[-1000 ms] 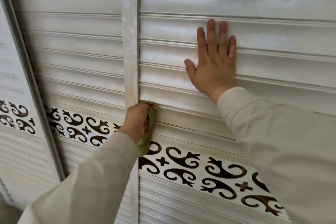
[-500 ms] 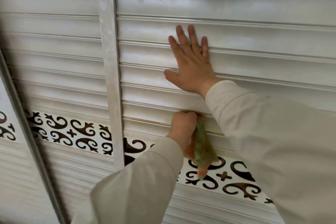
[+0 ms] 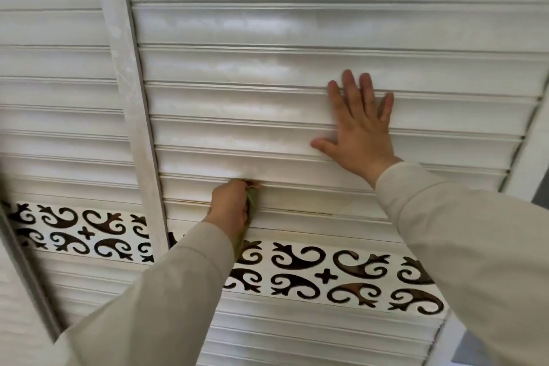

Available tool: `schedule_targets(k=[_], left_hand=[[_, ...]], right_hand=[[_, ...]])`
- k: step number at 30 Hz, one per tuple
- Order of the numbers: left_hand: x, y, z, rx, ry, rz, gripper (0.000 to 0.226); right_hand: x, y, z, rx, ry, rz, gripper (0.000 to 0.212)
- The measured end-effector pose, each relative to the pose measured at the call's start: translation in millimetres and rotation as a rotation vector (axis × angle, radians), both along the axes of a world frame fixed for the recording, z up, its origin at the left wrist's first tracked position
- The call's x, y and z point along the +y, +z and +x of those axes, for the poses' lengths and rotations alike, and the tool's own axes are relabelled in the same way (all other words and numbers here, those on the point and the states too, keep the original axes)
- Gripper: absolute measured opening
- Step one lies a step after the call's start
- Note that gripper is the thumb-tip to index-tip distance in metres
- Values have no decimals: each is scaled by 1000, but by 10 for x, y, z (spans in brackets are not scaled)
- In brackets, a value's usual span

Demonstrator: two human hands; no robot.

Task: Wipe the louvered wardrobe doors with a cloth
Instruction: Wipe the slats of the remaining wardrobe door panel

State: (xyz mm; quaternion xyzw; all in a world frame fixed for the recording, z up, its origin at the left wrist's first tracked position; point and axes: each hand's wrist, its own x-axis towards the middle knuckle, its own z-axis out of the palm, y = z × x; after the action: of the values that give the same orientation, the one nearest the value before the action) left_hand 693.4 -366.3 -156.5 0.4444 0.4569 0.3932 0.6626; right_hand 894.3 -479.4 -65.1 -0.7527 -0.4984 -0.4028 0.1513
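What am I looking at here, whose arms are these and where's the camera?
The camera sits on a person's head, looking forward and down, so both arms reaching in are their own. No machine is involved. In front is a white louvered door with a dark scroll-pattern band across it. The left hand grips a green cloth against a slat, below the right hand. The right hand lies flat with straight fingers on the slats higher up. Another louvered door stands to the left.

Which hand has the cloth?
The left hand, lower on the door, grips the green cloth; the right hand lies flat on the slats.
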Motion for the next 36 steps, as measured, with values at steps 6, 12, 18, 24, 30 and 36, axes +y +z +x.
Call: schedule_targets(k=[6,12,18,24,30,36], left_hand=[[-444,6,591,3,-163,64,5],[-763,-144,1273,26,-345,130,46],[-563,-97,854,7,-137,90,8],[-105,-47,282,-4,22,-44,11],[-544,-32,716,21,-160,-26,3],[-1014,-101,1371,19,-264,35,13]], right_hand=[[126,-17,-5,26,-3,-7,112],[120,-26,-30,19,21,-6,110],[91,-33,-19,25,29,-9,109],[95,-40,-39,33,57,-17,109],[55,22,-62,135,179,-104,91],[-69,66,-60,207,303,-156,83]])
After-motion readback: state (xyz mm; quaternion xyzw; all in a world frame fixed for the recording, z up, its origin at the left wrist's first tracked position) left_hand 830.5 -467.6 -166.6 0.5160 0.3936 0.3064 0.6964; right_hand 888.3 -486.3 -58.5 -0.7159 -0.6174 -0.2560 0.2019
